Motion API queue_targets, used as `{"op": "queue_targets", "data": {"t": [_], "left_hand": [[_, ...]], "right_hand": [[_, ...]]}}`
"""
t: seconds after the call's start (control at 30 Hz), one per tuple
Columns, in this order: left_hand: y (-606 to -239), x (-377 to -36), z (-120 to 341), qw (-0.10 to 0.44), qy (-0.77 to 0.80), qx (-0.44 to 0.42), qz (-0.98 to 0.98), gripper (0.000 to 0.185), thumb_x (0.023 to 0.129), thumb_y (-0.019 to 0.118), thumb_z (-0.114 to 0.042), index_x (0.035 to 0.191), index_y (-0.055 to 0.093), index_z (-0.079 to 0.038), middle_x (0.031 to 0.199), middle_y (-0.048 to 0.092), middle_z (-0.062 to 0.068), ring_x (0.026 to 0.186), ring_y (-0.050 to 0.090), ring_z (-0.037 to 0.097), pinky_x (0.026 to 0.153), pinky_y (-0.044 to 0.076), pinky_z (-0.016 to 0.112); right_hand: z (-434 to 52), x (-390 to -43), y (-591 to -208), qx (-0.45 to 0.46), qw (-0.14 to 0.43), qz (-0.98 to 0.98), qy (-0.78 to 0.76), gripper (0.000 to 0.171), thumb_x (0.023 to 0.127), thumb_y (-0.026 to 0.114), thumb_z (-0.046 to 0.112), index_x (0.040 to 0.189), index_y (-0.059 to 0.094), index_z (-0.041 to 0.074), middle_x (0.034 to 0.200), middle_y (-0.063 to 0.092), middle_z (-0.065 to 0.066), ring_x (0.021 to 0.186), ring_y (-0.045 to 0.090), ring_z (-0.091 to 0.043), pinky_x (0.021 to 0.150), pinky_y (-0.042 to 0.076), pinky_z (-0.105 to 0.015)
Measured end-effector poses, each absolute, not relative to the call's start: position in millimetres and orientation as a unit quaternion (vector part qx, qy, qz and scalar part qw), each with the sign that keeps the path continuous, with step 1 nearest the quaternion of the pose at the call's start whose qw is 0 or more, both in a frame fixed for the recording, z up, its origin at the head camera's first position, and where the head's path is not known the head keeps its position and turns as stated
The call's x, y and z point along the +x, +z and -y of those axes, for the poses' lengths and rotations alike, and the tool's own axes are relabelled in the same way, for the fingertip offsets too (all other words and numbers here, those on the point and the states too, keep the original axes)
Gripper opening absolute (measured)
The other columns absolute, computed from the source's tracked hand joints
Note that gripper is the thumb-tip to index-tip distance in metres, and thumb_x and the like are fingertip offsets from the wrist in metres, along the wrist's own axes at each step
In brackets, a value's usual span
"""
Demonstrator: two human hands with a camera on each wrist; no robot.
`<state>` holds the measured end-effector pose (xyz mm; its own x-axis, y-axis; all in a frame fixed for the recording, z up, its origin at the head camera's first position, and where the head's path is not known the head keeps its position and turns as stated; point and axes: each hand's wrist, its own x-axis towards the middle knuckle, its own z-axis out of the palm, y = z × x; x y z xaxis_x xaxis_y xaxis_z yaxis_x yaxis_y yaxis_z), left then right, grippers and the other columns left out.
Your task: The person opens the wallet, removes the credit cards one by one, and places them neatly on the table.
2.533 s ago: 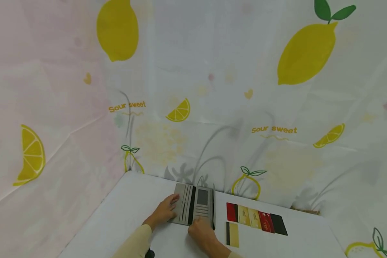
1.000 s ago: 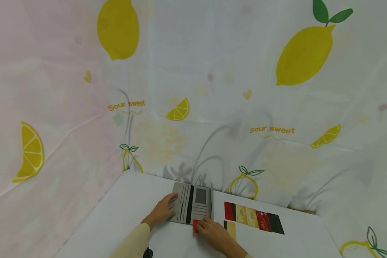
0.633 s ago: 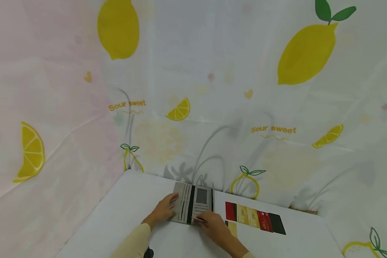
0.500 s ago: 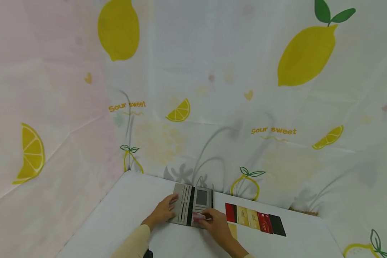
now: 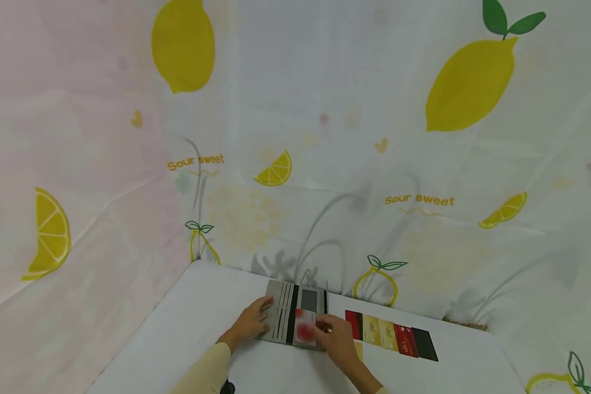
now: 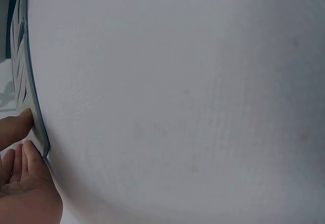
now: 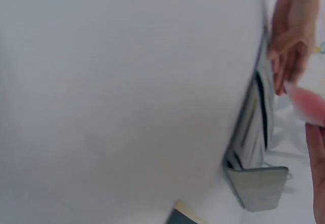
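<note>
Hands at an open grey wallet on a white worktop, seen from the head camera: the wallet lies flat near the back edge of the worktop, against a lemon-printed cloth backdrop. The left hand rests on the wallet's left half with fingers laid nearly straight, its grip closed on nothing. The right hand sits at the wallet's right edge and pinches a red-and-white card, blurred, which lies over the wallet's right half, below its clear window. Just to the right of the wallet runs a row of cards in red, gold and black, overlapping one another; a further yellow card lies in front of that row, partly hidden by the right hand. A cream sleeve covers the left forearm.

From the left wrist camera, the worktop fills most of the view; the wallet shows edge-on at the far left, and the left hand touches its near corner with fingers relaxed.

From the right wrist camera, the wallet stands edge-on to the right of the bare worktop. The blurred card shows pink above it, between a thumb and fingers; the focus is too soft to tell how deep it sits in the wallet.
</note>
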<state>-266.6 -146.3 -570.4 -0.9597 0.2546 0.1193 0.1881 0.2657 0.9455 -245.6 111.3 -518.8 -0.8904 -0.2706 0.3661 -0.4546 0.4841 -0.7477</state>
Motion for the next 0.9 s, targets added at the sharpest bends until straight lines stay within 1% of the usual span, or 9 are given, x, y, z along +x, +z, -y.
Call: {"op": "queue_targets", "data": {"t": [0.07, 0.13, 0.27, 0.33, 0.43, 0.53, 0.73, 0.9], "left_hand": [[-571, -267, 146, 0.023, 0.59, 0.142, -0.794, 0.076, 0.074, 0.06, 0.023, 0.143, 0.03, 0.014, 0.144, 0.035, 0.035, 0.134, 0.034, 0.049, 0.108, 0.038, 0.051], [-571, -267, 146, 0.023, 0.59, 0.142, -0.794, 0.076, 0.074, 0.06, 0.023, 0.143, 0.029, 0.014, 0.145, 0.035, 0.034, 0.135, 0.033, 0.048, 0.109, 0.038, 0.05], [-571, -269, 147, 0.026, 0.592, 0.147, -0.792, 0.076, 0.075, 0.06, 0.022, 0.144, 0.028, 0.014, 0.146, 0.034, 0.034, 0.136, 0.032, 0.047, 0.109, 0.037, 0.05], [-572, -269, 147, 0.026, 0.591, 0.151, -0.792, 0.077, 0.075, 0.06, 0.023, 0.144, 0.028, 0.015, 0.146, 0.034, 0.034, 0.136, 0.032, 0.048, 0.109, 0.037, 0.05], [-572, -269, 147, 0.023, 0.595, 0.156, -0.788, 0.076, 0.074, 0.06, 0.024, 0.143, 0.028, 0.016, 0.145, 0.034, 0.036, 0.135, 0.031, 0.049, 0.109, 0.036, 0.051], [-573, -268, 146, 0.022, 0.599, 0.153, -0.786, 0.077, 0.073, 0.06, 0.025, 0.143, 0.028, 0.016, 0.145, 0.033, 0.036, 0.136, 0.031, 0.049, 0.11, 0.035, 0.052], [-575, -267, 147, 0.018, 0.587, 0.15, -0.795, 0.076, 0.073, 0.061, 0.024, 0.142, 0.03, 0.015, 0.145, 0.035, 0.034, 0.135, 0.033, 0.047, 0.109, 0.037, 0.051], [-576, -268, 147, 0.016, 0.593, 0.151, -0.791, 0.077, 0.072, 0.062, 0.024, 0.141, 0.031, 0.015, 0.144, 0.036, 0.035, 0.135, 0.034, 0.048, 0.108, 0.038, 0.052]], "right_hand": [[-113, -247, -511, 0.179, 0.086, 0.839, 0.507, 0.017, 0.08, 0.08, 0.018, 0.09, 0.074, 0.005, 0.078, 0.07, 0.001, 0.07, 0.065, -0.008, 0.06, 0.058, -0.021], [-117, -249, -505, 0.153, 0.07, 0.819, 0.548, 0.022, 0.079, 0.081, 0.018, 0.093, 0.074, 0.002, 0.078, 0.071, -0.003, 0.069, 0.067, -0.011, 0.059, 0.06, -0.024], [-126, -252, -499, 0.12, 0.039, 0.787, 0.604, 0.022, 0.084, 0.076, 0.01, 0.099, 0.071, -0.004, 0.086, 0.072, -0.013, 0.071, 0.071, -0.019, 0.063, 0.062, -0.03], [-132, -252, -499, 0.112, 0.025, 0.774, 0.622, 0.022, 0.086, 0.073, 0.008, 0.102, 0.07, -0.007, 0.091, 0.072, -0.016, 0.076, 0.072, -0.023, 0.066, 0.063, -0.033], [-140, -250, -498, 0.098, 0.003, 0.76, 0.643, 0.025, 0.088, 0.072, 0.008, 0.105, 0.069, -0.009, 0.096, 0.071, -0.019, 0.081, 0.071, -0.026, 0.07, 0.062, -0.035], [-149, -248, -496, 0.079, -0.014, 0.751, 0.655, 0.029, 0.087, 0.072, 0.01, 0.107, 0.068, -0.011, 0.098, 0.07, -0.02, 0.083, 0.071, -0.027, 0.072, 0.062, -0.035], [-168, -249, -495, 0.029, -0.012, 0.76, 0.649, 0.034, 0.087, 0.073, 0.014, 0.109, 0.068, -0.011, 0.097, 0.071, -0.018, 0.079, 0.073, -0.026, 0.071, 0.062, -0.034], [-185, -251, -495, -0.001, 0.005, 0.765, 0.643, 0.031, 0.085, 0.075, 0.012, 0.107, 0.069, -0.011, 0.095, 0.072, -0.019, 0.076, 0.073, -0.028, 0.07, 0.062, -0.036]]}}
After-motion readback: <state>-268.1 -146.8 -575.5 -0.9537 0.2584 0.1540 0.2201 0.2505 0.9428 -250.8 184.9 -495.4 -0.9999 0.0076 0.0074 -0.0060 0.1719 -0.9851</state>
